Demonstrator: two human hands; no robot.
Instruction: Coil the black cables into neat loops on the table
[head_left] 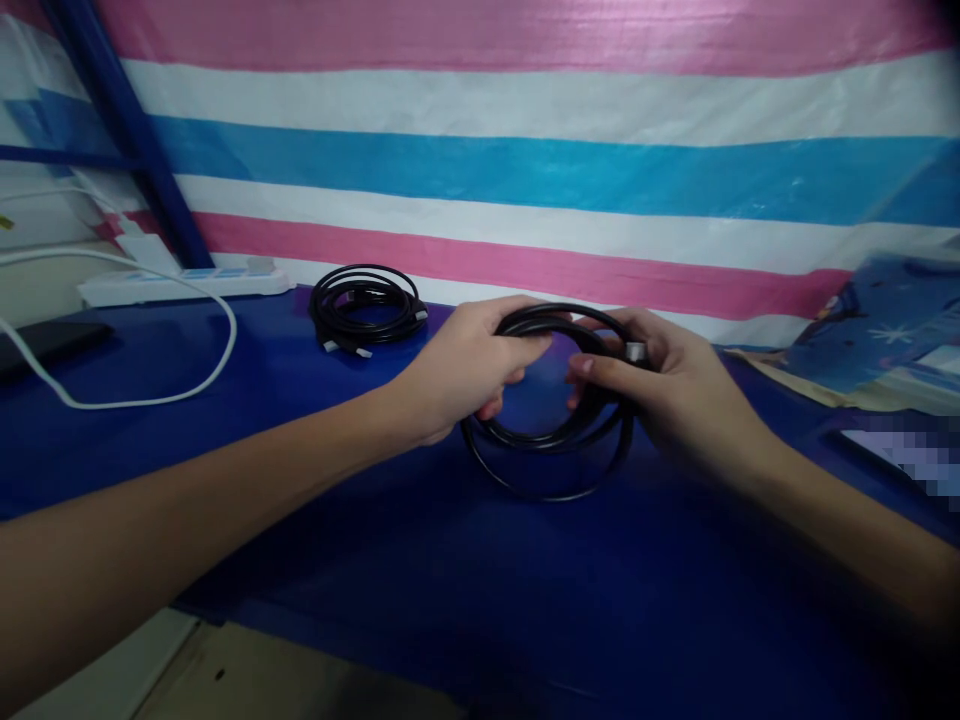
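A coiled black cable (547, 440) is held up between my two hands above the blue tabletop. My left hand (480, 365) grips the left side of the coil, thumb across the loops and fingers curled behind. On the right side, my right hand (660, 365) closes around the loops, close to a silver metal connector (636, 352). One loose loop hangs below the rest. Farther back on the left lies a second coiled black cable (367, 310), with light metal plug ends showing at its edge.
A white power strip (187, 287) with a charger and a looping white cord (225, 350) sits at the back left, near a dark flat object (52, 345). At the right lies a phone-like device (900, 455). A striped sheet (525, 170) hangs behind the blue table (360, 590).
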